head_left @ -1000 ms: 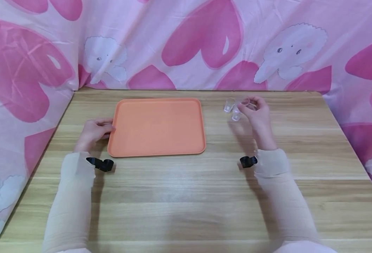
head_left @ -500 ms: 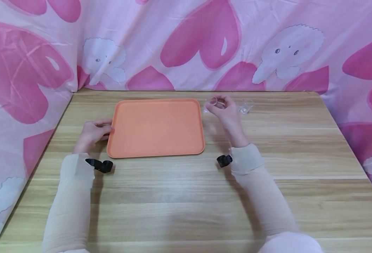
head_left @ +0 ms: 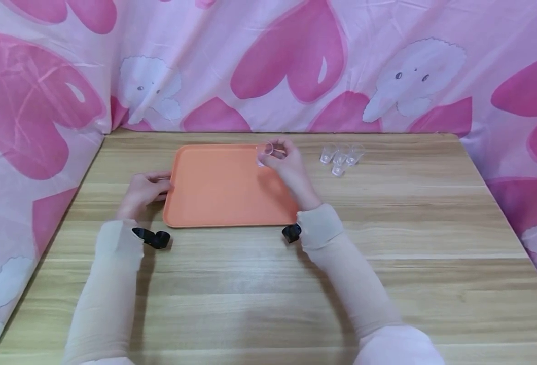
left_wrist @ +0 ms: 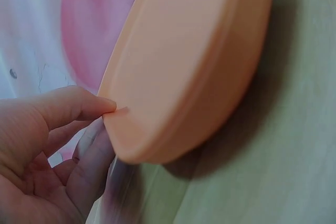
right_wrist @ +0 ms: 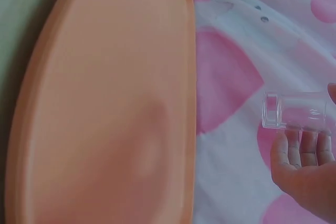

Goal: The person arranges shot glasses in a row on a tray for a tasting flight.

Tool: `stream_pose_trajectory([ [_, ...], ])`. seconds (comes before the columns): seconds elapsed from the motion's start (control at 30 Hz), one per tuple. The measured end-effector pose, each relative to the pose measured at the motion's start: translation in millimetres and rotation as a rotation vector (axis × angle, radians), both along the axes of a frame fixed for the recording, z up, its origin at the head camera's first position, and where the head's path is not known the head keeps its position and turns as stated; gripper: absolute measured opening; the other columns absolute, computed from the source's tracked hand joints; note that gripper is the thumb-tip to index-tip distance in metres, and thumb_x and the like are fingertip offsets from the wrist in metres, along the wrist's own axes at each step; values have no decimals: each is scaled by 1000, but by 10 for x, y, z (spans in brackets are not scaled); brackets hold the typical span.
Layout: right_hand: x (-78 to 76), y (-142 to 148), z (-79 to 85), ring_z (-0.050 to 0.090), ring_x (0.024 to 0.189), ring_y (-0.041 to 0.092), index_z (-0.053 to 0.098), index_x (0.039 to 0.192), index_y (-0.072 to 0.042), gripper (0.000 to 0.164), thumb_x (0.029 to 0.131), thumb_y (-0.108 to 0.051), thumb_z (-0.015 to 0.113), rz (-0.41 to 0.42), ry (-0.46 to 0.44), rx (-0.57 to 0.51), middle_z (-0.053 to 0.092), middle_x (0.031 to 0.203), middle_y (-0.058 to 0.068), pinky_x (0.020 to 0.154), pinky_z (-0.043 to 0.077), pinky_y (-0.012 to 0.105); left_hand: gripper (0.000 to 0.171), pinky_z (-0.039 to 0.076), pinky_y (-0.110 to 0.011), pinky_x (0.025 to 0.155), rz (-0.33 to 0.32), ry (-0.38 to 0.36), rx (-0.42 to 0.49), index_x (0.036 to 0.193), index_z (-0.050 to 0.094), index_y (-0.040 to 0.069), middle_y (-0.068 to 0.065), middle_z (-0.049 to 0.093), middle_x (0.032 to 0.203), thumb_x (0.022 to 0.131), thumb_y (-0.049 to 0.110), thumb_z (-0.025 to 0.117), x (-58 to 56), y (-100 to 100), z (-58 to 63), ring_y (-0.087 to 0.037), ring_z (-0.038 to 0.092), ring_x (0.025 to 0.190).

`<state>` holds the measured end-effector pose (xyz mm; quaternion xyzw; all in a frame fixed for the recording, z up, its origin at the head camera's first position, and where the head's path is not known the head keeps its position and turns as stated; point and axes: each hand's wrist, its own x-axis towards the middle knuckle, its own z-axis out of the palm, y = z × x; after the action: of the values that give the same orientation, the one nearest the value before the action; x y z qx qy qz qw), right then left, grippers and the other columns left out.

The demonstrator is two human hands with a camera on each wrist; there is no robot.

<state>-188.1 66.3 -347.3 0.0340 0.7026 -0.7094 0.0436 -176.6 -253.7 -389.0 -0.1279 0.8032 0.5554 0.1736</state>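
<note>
My left hand [head_left: 145,191] pinches the left rim of an orange rectangular tray [head_left: 213,195], thumb on top and fingers beneath, as the left wrist view shows at the tray's edge [left_wrist: 173,45]. My right hand [head_left: 291,171] holds a small clear shot glass [head_left: 261,157] between thumb and fingers over the tray's far right corner. In the right wrist view this glass [right_wrist: 302,110] has a thick base and looks empty, its base clear of the tray surface. The hand's shadow falls on the tray.
Several more clear shot glasses [head_left: 338,168] stand close together on the wooden table [head_left: 250,284], right of the tray. A pink patterned cloth [head_left: 204,61] hangs behind the table and along both sides. Black wrist cameras [head_left: 157,239] stick out from both cuffs.
My right hand has carried the shot glass leftward from the group of glasses to above the tray. The tray has shifted slightly right, with my left hand still at its rim.
</note>
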Motion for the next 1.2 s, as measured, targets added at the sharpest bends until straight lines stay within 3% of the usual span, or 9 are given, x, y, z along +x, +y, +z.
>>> stream_pose_trajectory([
  [0.17,30,-122,-32,61,100,16,51,121,8,43,81,2,68,27,2,-9,52,92,-2,80,56,23,53,55,-11,67,-15,22,8,141,43,-3,27,60,71,92,11,58,-15,84,-21,11,61,71],
  [0.47,63,-384,-119,58,116,28,52,120,6,42,81,6,67,94,-49,-52,50,91,-2,88,56,29,51,56,-13,70,-50,15,-25,140,45,0,22,61,79,92,12,58,-32,220,-9,8,61,73],
  [0.77,117,-645,-252,58,91,14,52,119,5,41,81,6,67,157,-63,-14,52,99,2,72,53,18,50,56,-14,69,-48,13,1,139,45,-3,20,60,78,91,9,56,-59,318,-38,7,61,72],
  [1.2,121,-890,-398,54,86,8,53,119,5,40,81,6,66,189,-90,-4,51,96,2,71,53,16,49,56,-14,69,-44,10,25,138,44,-5,13,58,84,91,7,54,-29,416,-53,6,60,73],
])
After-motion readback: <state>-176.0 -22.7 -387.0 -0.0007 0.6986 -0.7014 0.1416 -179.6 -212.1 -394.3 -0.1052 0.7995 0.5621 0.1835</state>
